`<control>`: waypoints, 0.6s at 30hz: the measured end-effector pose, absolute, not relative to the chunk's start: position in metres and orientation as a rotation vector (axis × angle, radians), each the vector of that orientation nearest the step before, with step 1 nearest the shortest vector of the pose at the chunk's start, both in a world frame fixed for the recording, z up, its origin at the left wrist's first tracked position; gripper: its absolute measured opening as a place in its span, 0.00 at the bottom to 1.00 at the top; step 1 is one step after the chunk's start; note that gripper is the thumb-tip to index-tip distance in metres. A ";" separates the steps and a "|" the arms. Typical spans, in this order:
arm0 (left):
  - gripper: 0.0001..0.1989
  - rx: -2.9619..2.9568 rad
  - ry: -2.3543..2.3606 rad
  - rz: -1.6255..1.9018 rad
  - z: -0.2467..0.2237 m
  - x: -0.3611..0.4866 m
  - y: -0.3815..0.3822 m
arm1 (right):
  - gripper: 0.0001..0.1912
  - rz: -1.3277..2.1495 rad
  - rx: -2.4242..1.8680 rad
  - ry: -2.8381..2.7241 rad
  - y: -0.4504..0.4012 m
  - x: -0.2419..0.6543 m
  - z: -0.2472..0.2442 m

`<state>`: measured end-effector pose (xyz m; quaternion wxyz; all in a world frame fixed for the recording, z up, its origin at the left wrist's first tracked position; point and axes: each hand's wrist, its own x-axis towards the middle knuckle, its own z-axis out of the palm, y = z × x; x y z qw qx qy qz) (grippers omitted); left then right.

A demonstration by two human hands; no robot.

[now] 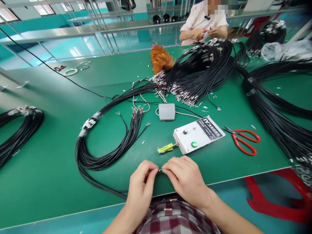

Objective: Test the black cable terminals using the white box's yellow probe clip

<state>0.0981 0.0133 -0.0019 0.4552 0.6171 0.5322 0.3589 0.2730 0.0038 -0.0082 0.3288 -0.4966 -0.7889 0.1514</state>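
My left hand (pixel 143 180) and my right hand (pixel 185 177) meet near the table's front edge, thumbs and forefingers pinched on the thin bare end of a wire (pixel 160 170). Just beyond them lies a white control box (pixel 198 134) with a lit green button and a yellow-green clip (pixel 165 149) on its shaft. A looped bundle of black cables (pixel 107 161), wrapped in clear film, lies to the left, its stripped ends fanned out. Red-handled scissors (pixel 246 139) rest at the right of the box.
Large black cable bundles (pixel 204 74) cover the back and right of the green table (pixel 58 191). A grey pedal-like box (pixel 167 112) and an orange feather duster (pixel 161 60) stand mid-table. Across it, a person (pixel 204 26) holds a red-handled tool. A red stool (pixel 275 201) is at lower right.
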 end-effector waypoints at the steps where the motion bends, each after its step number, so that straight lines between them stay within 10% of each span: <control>1: 0.08 1.467 1.319 0.859 -0.003 0.098 0.015 | 0.08 0.352 -1.321 -2.066 0.004 0.275 -0.007; 18: 0.08 1.359 1.291 0.860 -0.008 0.093 0.044 | 0.07 -0.231 -1.419 -2.322 0.040 0.291 0.005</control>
